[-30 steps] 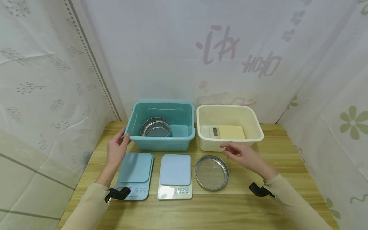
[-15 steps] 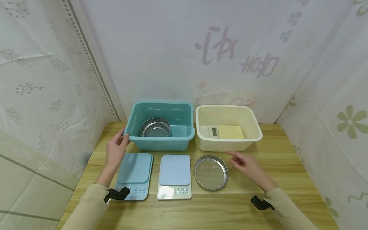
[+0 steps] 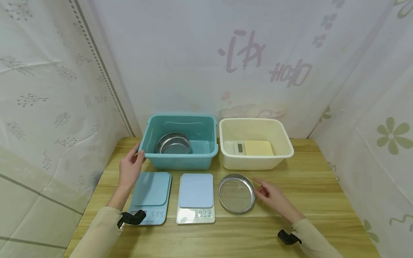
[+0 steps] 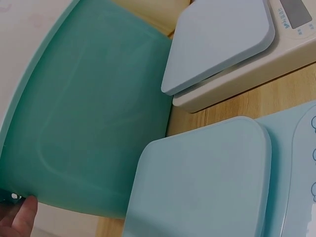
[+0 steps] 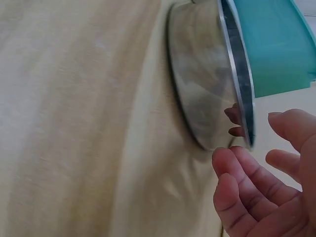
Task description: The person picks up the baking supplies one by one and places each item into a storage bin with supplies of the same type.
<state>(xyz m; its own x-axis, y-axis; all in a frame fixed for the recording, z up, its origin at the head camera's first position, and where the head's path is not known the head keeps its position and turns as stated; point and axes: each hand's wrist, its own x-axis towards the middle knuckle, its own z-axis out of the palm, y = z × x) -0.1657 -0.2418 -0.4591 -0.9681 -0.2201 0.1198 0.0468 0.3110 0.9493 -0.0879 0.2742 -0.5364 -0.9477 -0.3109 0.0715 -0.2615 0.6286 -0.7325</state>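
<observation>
My left hand (image 3: 129,170) pinches the front-left corner of a teal plastic basin (image 3: 180,163) at its rim; in the left wrist view only fingertips (image 4: 24,217) show there. Inside the basin are round metal sieves (image 3: 174,142), one nested in another. A single round sieve (image 3: 222,206) with a steel rim and fine mesh lies flat on the table, right of the scales. Fingers loosely bent, my right hand (image 3: 272,197) is at the right side of this sieve and holds nothing. In the right wrist view its fingertips (image 5: 224,160) are right by the sieve's wall (image 5: 197,74).
A blue kitchen scale (image 3: 151,190) and a white kitchen scale (image 3: 196,191) lie in front of the teal basin. To its right stands a cream basin (image 3: 251,163), holding a scale with a yellow platform (image 3: 259,147). Patterned curtains (image 3: 180,64) enclose the wooden table (image 3: 226,236).
My right hand has moved from the cream basin's front edge down toward me and to the side of the sieve. My left hand has stayed on the teal basin's corner.
</observation>
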